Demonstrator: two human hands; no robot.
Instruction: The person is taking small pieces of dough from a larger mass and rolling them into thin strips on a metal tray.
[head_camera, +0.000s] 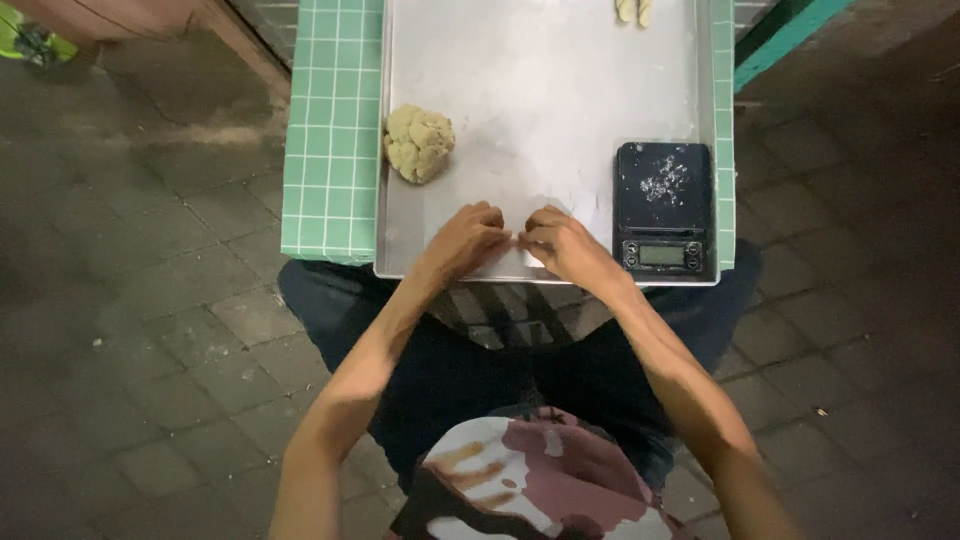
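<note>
Pinching something unseen between left hand (465, 238) and right hand (560, 243), grip contents unclear; near tray (540, 120) edge, piece could drop off worktop (330, 130).

Head view, looking down. A metal tray (545, 90) lies on a green-tiled worktop (330, 130). The left hand (467, 238) and right hand (560, 243) rest at the tray's near edge, fingertips meeting; anything pinched between them cannot be made out. A lump of pale dough (419, 143) sits on the tray's left side. A black digital scale (664, 208) occupies the near right corner. Two small dough pieces (634, 11) lie at the far edge.
</note>
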